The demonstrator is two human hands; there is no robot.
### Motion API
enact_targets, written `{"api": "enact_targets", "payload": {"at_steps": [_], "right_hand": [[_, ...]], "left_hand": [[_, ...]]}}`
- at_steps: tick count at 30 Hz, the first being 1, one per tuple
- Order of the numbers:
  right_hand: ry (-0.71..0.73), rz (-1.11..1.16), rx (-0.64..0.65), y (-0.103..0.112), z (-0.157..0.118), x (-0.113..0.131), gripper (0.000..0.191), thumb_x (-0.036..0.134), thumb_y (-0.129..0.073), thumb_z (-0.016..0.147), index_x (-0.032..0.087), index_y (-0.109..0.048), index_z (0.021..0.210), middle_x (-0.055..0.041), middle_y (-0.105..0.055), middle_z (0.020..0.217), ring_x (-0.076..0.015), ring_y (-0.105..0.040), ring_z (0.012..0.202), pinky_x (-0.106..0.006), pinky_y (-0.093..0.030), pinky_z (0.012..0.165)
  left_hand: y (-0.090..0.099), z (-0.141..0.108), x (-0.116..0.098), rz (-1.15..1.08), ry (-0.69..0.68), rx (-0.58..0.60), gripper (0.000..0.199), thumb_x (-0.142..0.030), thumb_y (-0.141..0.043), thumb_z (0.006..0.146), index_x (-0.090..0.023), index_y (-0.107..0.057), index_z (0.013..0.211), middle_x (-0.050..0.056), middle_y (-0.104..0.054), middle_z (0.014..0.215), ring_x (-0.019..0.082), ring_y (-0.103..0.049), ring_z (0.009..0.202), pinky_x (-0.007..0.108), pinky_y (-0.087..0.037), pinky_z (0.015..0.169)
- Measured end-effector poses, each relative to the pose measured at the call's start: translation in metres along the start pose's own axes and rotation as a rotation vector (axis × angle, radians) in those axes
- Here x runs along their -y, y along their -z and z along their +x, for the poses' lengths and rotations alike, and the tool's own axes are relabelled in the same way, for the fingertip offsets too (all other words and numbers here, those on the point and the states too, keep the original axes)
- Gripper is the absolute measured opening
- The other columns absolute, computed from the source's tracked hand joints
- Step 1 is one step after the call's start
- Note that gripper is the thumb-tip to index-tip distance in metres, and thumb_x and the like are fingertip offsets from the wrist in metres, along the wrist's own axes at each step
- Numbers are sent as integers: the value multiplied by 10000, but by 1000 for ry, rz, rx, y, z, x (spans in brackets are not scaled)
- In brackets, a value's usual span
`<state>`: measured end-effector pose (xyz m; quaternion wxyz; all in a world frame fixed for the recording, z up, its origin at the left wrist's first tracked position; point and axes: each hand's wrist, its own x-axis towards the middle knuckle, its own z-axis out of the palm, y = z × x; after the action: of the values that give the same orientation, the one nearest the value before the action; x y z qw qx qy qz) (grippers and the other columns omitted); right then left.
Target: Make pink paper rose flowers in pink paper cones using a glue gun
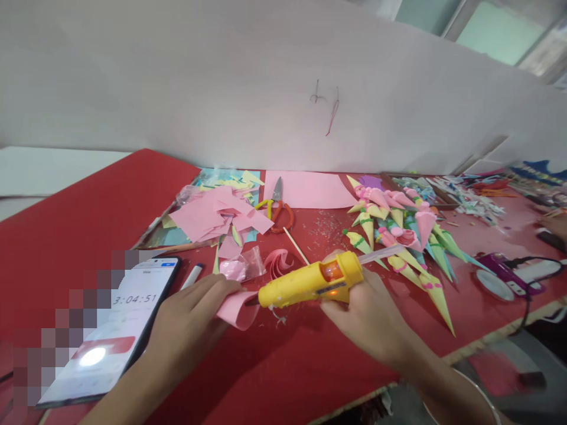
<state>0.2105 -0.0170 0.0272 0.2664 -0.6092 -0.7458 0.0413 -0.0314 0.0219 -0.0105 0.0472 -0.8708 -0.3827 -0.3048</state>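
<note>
My left hand (195,316) is closed on a curled piece of pink paper (239,311) above the red table. A yellow hot glue gun (305,282) is gripped in my right hand (367,321), with a clear glue stick (381,254) poking out of its back end. The gun's dark nozzle reaches into the fold of the pink paper; whether it touches is hard to tell. Just behind the gun lie rolled pink paper strips (279,263), a small clear plastic bag (252,262) and a thin wooden stick (295,245).
Cut pink paper (208,215) piles up at the back left, beside scissors (278,206) and a pink sheet (310,190). Several paper cones (425,227) lie right. A phone (133,313) stands near my left arm. Another person's hand (556,224) shows far right.
</note>
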Motion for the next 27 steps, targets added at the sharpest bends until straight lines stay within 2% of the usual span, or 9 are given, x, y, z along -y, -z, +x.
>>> {"api": "enact_targets", "payload": {"at_steps": [4,11,18,22,27], "right_hand": [[29,-37,-40,1,1,-1,178,155,-422,666,166,-591,719,-48,-616,580,-170,-575,492,-254,-377,452],[-8,22,-14,3,3,-2,179,171,-421,721,174,-526,866,-63,-641,709,-210,-621,592,-282,-411,496],[-16,153,8,3,4,-2,180,147,-453,691,215,-432,856,-47,-591,822,-212,-606,747,-311,-447,608],[12,159,43,6,5,1,179,166,-486,692,219,-441,856,-36,-562,849,-205,-588,724,-339,-454,648],[2,150,116,10,5,3,283,122,-469,654,216,-467,921,-33,-537,907,-171,-568,644,-346,-456,645]], "left_hand": [[2,1,0,23,-44,3,101,-170,-435,854,-217,-517,886,2,-650,731,143,-595,602,226,-413,518],[1,5,-4,-105,46,-21,90,-243,-420,812,-262,-508,820,-36,-641,636,129,-565,473,219,-375,416],[1,5,-8,-212,205,104,88,-235,-444,758,-265,-521,787,-55,-645,585,122,-521,414,232,-351,410],[3,6,-11,-241,304,203,85,-237,-437,783,-243,-521,792,-56,-627,561,118,-518,432,231,-340,439],[3,6,-9,-264,299,234,68,-258,-450,756,-231,-503,788,-60,-630,556,107,-504,410,211,-317,424]]}}
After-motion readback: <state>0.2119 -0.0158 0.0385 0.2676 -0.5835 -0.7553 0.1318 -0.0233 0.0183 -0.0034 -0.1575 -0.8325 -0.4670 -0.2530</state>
